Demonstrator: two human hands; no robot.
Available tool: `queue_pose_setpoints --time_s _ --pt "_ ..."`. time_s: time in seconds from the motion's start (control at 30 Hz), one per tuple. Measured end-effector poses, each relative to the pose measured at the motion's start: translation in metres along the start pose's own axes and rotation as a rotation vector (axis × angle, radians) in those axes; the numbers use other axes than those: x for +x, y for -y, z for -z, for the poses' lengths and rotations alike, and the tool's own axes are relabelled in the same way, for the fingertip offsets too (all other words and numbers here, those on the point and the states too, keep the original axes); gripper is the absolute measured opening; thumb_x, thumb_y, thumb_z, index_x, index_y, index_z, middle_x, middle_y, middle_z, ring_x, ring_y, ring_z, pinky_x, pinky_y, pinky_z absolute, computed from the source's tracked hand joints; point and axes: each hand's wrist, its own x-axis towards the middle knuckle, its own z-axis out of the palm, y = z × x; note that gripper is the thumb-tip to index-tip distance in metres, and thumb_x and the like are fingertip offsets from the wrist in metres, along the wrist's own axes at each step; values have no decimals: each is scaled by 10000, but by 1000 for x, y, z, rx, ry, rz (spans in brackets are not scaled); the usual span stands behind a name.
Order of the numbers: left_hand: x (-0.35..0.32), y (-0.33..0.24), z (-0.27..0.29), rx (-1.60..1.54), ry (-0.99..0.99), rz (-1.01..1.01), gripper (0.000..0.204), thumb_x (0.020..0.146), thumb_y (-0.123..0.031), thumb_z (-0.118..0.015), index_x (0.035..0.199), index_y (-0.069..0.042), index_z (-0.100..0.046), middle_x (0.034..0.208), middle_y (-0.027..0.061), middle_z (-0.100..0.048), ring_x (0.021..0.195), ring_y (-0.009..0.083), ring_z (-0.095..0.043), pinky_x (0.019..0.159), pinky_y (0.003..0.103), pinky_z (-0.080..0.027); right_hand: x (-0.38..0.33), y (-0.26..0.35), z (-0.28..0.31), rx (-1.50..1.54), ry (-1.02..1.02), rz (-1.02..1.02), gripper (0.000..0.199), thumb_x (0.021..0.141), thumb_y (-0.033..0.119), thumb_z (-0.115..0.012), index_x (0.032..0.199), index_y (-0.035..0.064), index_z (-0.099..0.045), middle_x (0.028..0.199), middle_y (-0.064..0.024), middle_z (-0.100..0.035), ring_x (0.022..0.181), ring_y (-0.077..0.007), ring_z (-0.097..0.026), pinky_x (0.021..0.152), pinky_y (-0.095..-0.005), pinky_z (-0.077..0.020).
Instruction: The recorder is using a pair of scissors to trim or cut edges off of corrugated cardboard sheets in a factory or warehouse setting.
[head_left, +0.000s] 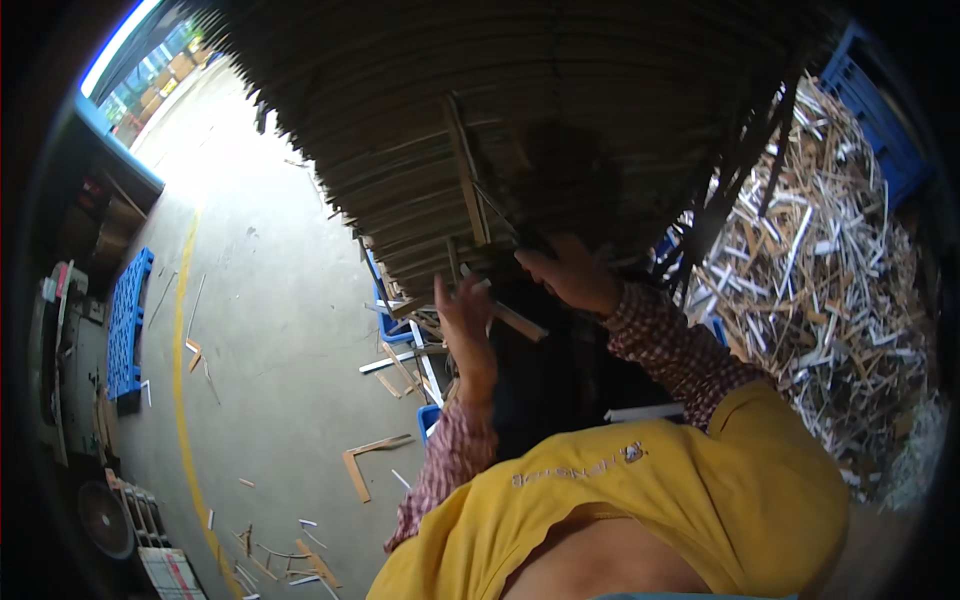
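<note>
A tall stack of brown cardboard sheets (390, 170) with rough, layered edges fills the upper middle in front of me. My right hand (575, 275) is closed around a thin, dark-handled tool (525, 238), whose narrow shaft points up and left toward the stack; its exact kind is too dark to tell. Close to the stack's lower edge is my left hand (466, 325), fingers apart, with nothing plainly gripped. A long cardboard strip (465, 175) lies against the stack's face above both hands. Just right of the left hand, a short strip (521, 322) sits at a slant.
Cardboard and white offcuts form a large heap (800, 270) at right, beside a blue plastic crate (875, 120). A blue pallet (130, 320) stands at far left beyond a yellow floor line (180, 380). Loose scraps (370, 465) litter the grey floor, and a round fan (105, 520) sits lower left.
</note>
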Motion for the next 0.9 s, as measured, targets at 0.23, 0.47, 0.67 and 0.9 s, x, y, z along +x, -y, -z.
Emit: queue_pose_setpoints --time_s 0.23,0.47,0.67,0.9 --pt "70 -41 -27 218 123 160 387 835 -227 -477 1154 -22 -400 1039 132 -484 875 208 -498 769 305 -375 -39 -25 5 -70 421 -175 312 777 309 -513 870 16 -570 686 -102 -579 688 -147 -547 656 -293 -416" --pt "73 -83 -45 1186 -335 -1081 252 772 -128 -551 1001 -28 -518 1024 109 -480 959 212 -415 746 319 -366 39 5 90 -144 94 30 361 798 381 -489 895 43 -571 656 -42 -544 601 -123 -514 572 -254 -408" --pt "119 -86 -42 1464 -46 -620 303 763 -228 -555 974 -14 -517 856 168 -562 818 305 -527 690 390 -390 85 27 127 -594 47 -3 411 800 435 -443 568 96 -470 445 13 -306 386 -89 -324 393 -255 -288" --pt "115 -74 -38 1511 -40 -527 197 838 -178 -419 857 -5 -513 621 197 -518 601 358 -516 495 387 -372 86 33 128 -498 75 75 394 799 385 -446 550 81 -459 424 20 -302 363 -87 -299 368 -265 -270"
